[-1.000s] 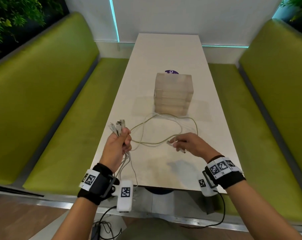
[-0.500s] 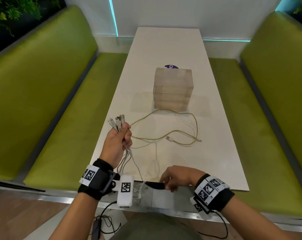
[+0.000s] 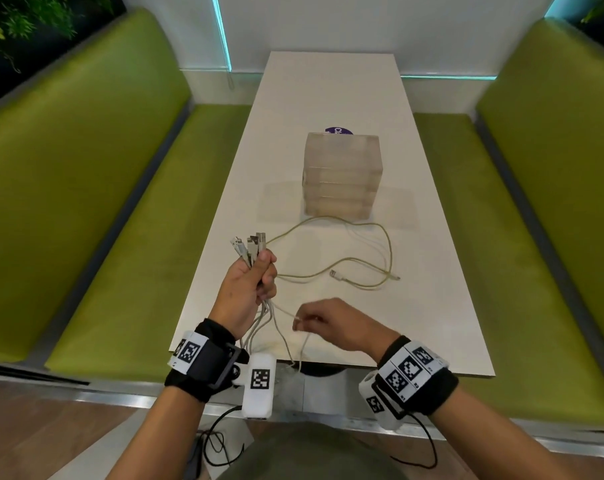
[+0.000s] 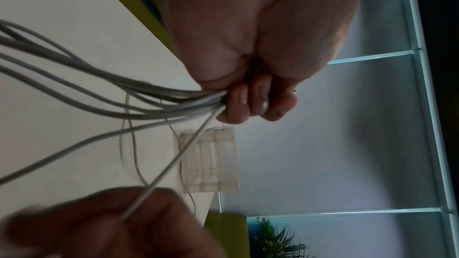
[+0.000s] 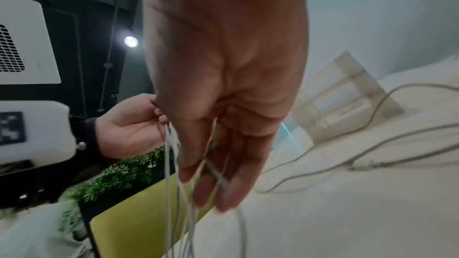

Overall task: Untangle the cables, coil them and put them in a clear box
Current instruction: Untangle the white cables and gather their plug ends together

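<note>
Over the near end of the white tabletop [image 3: 328, 98], in the head view, your left hand [image 3: 246, 289] is clenched around a bundle of white cables [image 3: 259, 327], with the plug ends [image 3: 248, 245] sticking up out of your fist and the loose lengths dropping past the near edge. Your right hand [image 3: 331, 322] sits just beside it, lower and nearer you, fingertips pinched together on one thin strand from that bundle. A yellowish cable [image 3: 362, 268] lies in open loops on the tabletop between your hands and the clear box [image 3: 342, 178], which stands upright farther back at mid-table, a purple sticker [image 3: 338, 130] showing just behind it. Green benches [image 3: 86, 168] run along both sides.

From the left wrist, your fingers [image 4: 250, 103] are curled tight over the gathered cables [image 4: 124, 89], which fan out toward the left. One strand [image 4: 174, 164] runs down to your right hand [image 4: 111, 229], blurred at the bottom, and the clear box [image 4: 211, 160] shows beyond it.

From the right wrist, your hand [image 5: 223, 85] hangs fingers-down with thumb and fingertips closed on a strand [image 5: 213, 172], other cables [image 5: 171, 193] trailing beside it. Your left hand [image 5: 129, 127] is just behind, the clear box [image 5: 345, 97] and the yellowish cable [image 5: 372, 152] off to the right
</note>
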`<state>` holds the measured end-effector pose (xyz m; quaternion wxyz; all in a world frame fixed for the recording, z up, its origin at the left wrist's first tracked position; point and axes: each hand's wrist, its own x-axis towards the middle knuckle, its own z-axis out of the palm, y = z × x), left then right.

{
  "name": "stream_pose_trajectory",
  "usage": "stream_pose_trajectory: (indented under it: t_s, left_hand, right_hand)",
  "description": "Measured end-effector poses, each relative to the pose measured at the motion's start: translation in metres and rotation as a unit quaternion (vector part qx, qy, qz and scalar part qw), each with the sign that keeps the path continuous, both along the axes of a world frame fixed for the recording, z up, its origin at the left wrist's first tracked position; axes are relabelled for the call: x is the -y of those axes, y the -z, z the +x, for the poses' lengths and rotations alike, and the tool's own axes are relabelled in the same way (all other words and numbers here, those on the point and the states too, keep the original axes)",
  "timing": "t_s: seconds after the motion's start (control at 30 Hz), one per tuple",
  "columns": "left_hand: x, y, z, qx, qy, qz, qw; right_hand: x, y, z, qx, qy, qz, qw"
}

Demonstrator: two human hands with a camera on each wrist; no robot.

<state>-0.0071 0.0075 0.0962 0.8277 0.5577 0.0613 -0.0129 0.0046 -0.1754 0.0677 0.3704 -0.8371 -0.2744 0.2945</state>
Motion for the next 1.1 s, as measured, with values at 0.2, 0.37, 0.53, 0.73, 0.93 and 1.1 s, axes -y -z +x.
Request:
stream_pose_trajectory:
  t_s: [0.2, 0.37, 0.53, 0.73, 0.93, 1.1]
  left_hand:
    - [-0.003, 0.002, -0.003, -0.019, -0.001, 0.003, 1.000]
    - [-0.007, 0.002, -0.003, -0.025, -0.002, 0.006, 1.000]
    - [-0.005, 0.006, -0.001, -0.032, -0.023, 0.014, 0.999]
    - [0.000, 0.008, 0.003, -0.062, -0.035, 0.010, 0.997]
    - [0.011, 0.008, 0.004, -0.065, -0.020, -0.008, 0.998]
    - [0.020, 0.003, 0.002, -0.072, 0.020, -0.030, 0.997]
  right_hand:
    - [-0.005, 0.008, -0.015, -0.115, -0.123, -0.061, 0.984]
    - [0.024, 0.038, 0.041, 0.040, 0.128, -0.107, 0.985]
    - [0.053, 0.076, 0.064, 0.190, 0.168, -0.280, 0.926]
    - [0.036, 0.051, 0.041, 0.081, 0.246, -0.108, 0.960]
    - [-0.007, -0.027, 0.009, -0.032, 0.309, 0.258, 0.915]
    - [-0.033, -0.030, 0.001, -0.047, 0.287, 0.280, 0.915]
